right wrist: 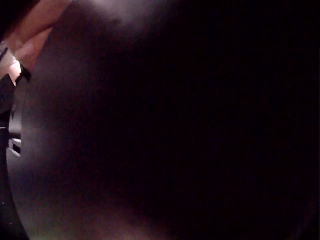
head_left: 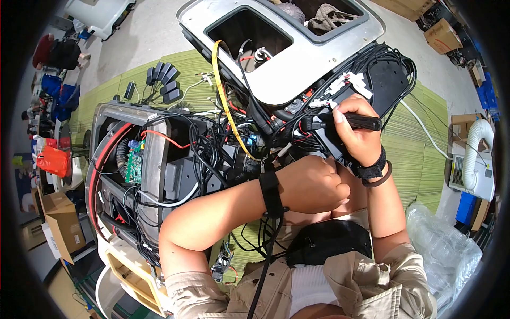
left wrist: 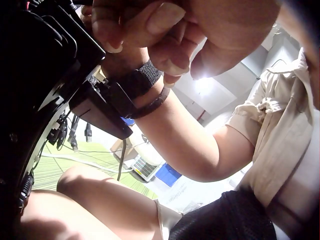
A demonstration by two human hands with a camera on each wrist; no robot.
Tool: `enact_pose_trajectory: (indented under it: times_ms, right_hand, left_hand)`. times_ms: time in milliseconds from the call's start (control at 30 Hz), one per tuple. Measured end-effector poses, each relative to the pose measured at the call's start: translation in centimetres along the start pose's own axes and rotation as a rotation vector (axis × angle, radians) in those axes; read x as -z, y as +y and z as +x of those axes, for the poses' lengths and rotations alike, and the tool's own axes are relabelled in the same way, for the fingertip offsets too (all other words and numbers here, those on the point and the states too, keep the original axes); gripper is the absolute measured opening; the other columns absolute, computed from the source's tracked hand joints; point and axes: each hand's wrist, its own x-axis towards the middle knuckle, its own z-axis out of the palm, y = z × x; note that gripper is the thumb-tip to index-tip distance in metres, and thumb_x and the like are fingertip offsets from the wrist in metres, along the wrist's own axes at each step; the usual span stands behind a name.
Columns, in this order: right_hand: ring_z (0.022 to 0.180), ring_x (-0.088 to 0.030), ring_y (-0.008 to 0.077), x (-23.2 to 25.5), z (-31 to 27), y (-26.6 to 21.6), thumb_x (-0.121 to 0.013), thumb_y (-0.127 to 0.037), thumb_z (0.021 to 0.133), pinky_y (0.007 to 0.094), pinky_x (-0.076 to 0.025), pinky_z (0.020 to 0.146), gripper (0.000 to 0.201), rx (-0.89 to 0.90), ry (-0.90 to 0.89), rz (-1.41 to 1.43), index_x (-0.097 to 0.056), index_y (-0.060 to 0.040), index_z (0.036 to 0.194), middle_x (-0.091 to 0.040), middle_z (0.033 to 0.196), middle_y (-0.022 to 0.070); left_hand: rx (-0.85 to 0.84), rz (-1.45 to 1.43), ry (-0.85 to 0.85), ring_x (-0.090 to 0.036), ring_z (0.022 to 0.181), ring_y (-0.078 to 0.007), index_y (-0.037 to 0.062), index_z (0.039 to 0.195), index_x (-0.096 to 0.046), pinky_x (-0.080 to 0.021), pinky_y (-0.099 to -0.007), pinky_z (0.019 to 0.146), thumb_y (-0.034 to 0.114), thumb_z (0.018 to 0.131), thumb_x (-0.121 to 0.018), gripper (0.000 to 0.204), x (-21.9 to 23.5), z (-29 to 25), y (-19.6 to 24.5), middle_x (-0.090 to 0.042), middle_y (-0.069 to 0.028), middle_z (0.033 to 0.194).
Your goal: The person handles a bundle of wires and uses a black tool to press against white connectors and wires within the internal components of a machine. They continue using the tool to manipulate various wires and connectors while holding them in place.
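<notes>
The right hand (head_left: 358,127) curls round a black handle-like object (head_left: 367,122), thumb extended along its near end, beside white connectors (head_left: 324,103) and black cables. Just below and left, the left hand (head_left: 313,183) has its fingers curled, knuckles up, close to the right wrist. From the left wrist view, the left hand (left wrist: 185,40) shows bent fingers with no object visible among them; a dark housing (left wrist: 45,100) stands beside it. A dark surface (right wrist: 150,120) fills most of the right wrist view, hiding the right hand's work.
An opened grey shell (head_left: 297,58) full of wiring lies ahead; a second one (head_left: 159,159) with a green circuit board (head_left: 135,162) is at left. A yellow strip (head_left: 228,106) arches between them. Bubble wrap (head_left: 443,239) lies at the right, a carton (head_left: 64,226) at far left.
</notes>
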Motion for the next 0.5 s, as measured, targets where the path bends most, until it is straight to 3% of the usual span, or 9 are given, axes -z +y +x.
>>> enact_pose_trajectory:
  times_ms: [500]
  right_hand:
    - [0.066,-0.054,0.0209,-0.25,-0.39,0.46,-0.069,-0.006,0.080,0.0317,-0.044,0.064,0.011,0.091,0.097,-0.008,-0.058,-0.0034,0.083,-0.058,0.072,0.0077]
  left_hand:
    - [-0.005,0.016,0.004,-0.055,0.051,-0.0160,0.0147,0.059,-0.050,-0.045,-0.0297,0.050,0.027,0.079,-0.065,0.028,-0.10,-0.07,-0.04,-0.048,0.0004,0.053]
